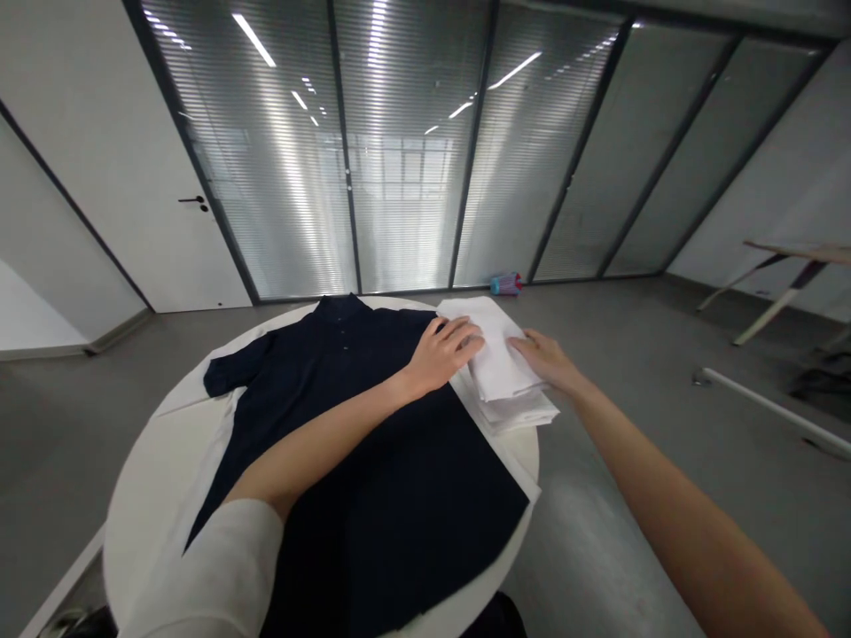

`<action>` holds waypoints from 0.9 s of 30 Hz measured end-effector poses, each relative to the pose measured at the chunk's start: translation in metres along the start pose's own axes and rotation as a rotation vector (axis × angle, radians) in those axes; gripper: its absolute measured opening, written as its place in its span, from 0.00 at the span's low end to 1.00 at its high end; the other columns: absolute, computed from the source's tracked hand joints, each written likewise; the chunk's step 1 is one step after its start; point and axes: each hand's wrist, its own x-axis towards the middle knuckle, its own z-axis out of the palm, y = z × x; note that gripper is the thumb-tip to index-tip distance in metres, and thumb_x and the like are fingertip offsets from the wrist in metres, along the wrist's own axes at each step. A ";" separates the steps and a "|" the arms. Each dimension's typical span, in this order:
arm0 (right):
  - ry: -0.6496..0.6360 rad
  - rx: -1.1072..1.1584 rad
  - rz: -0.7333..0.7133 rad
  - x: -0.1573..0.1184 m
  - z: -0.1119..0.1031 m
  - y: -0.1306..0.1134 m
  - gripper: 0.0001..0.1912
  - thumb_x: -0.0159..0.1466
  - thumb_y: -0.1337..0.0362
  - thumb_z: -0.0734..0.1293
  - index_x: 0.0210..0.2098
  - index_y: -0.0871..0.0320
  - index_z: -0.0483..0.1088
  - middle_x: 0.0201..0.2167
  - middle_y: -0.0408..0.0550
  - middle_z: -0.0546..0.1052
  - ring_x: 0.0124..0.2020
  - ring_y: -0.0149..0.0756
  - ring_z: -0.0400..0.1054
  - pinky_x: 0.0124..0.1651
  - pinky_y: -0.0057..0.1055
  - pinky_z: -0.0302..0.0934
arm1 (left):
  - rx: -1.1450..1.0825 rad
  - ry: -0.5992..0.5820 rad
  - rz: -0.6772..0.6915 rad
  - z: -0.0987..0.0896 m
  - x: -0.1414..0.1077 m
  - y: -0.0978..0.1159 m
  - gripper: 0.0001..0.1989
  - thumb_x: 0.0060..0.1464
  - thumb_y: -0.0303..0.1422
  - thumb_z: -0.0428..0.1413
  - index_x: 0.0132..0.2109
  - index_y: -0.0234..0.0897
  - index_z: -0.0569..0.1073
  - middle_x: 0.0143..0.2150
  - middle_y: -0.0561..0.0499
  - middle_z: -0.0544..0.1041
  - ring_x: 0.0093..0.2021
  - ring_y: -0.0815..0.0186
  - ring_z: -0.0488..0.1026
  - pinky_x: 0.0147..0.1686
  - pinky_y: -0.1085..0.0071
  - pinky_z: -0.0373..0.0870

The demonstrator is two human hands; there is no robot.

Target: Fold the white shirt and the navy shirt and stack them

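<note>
A stack of folded white cloth (498,346) lies at the right edge of a round white table (143,496). My left hand (444,356) rests on the left side of the stack, fingers stretched and slightly apart. At the stack's right side, my right hand (549,361) grips the cloth edge, its fingers partly hidden. A dark navy short-sleeved polo shirt (412,478) is spread over the table, collar at the far side, and my left forearm crosses above it. White fabric (216,461) shows from under the shirt's left and right edges.
Behind the table runs a glass partition with blinds (405,177). A blue and red bin (506,283) lies on the floor by it. A door (133,177) is at the left. To the right are a wooden-topped table (804,251) and a white bar (771,408) near the floor.
</note>
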 end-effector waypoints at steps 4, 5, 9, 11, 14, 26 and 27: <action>-0.156 -0.384 0.014 0.001 0.010 0.029 0.23 0.67 0.55 0.61 0.53 0.66 0.72 0.50 0.66 0.76 0.52 0.56 0.71 0.54 0.46 0.63 | -0.116 -0.256 0.063 0.043 -0.004 -0.002 0.18 0.61 0.23 0.49 0.56 0.37 0.73 0.58 0.40 0.73 0.61 0.53 0.68 0.59 0.54 0.59; -0.167 -0.461 0.000 0.000 0.015 0.032 0.23 0.67 0.56 0.62 0.53 0.67 0.72 0.52 0.68 0.75 0.54 0.58 0.69 0.55 0.49 0.62 | -0.155 -0.305 0.076 0.047 -0.009 -0.003 0.19 0.59 0.24 0.52 0.56 0.38 0.73 0.58 0.40 0.74 0.59 0.53 0.70 0.59 0.55 0.60; 0.014 -0.432 -0.234 0.011 0.032 0.026 0.25 0.68 0.61 0.58 0.63 0.60 0.65 0.62 0.62 0.68 0.63 0.54 0.62 0.61 0.51 0.58 | -0.328 -0.148 -0.109 0.052 -0.014 -0.004 0.17 0.59 0.30 0.51 0.54 0.38 0.74 0.58 0.43 0.75 0.60 0.56 0.69 0.62 0.56 0.60; 0.030 -0.354 -0.343 0.024 0.040 0.020 0.26 0.70 0.62 0.55 0.66 0.56 0.61 0.66 0.56 0.64 0.66 0.48 0.58 0.65 0.48 0.55 | -0.376 -0.053 -0.250 0.057 -0.006 -0.001 0.18 0.65 0.35 0.47 0.56 0.36 0.72 0.60 0.41 0.73 0.64 0.56 0.66 0.64 0.56 0.58; -0.118 -0.382 -0.440 0.040 0.055 0.023 0.26 0.71 0.62 0.55 0.67 0.56 0.60 0.67 0.55 0.63 0.69 0.46 0.54 0.68 0.49 0.51 | -0.381 -0.099 -0.352 0.076 0.003 0.006 0.25 0.68 0.42 0.43 0.61 0.30 0.68 0.65 0.36 0.68 0.69 0.54 0.59 0.67 0.54 0.53; -0.140 -0.241 -0.229 0.052 0.068 0.045 0.27 0.72 0.52 0.53 0.66 0.54 0.62 0.70 0.52 0.59 0.70 0.45 0.51 0.69 0.49 0.48 | -0.628 0.049 -0.866 0.125 -0.016 0.033 0.32 0.68 0.46 0.44 0.71 0.34 0.49 0.76 0.36 0.35 0.75 0.56 0.32 0.72 0.55 0.41; -0.140 -0.168 -0.198 0.057 0.060 0.046 0.28 0.72 0.50 0.52 0.66 0.54 0.63 0.68 0.52 0.62 0.69 0.45 0.54 0.69 0.47 0.50 | -0.689 0.037 -0.949 0.125 -0.015 0.036 0.34 0.68 0.46 0.42 0.72 0.33 0.43 0.76 0.36 0.34 0.75 0.57 0.31 0.72 0.57 0.41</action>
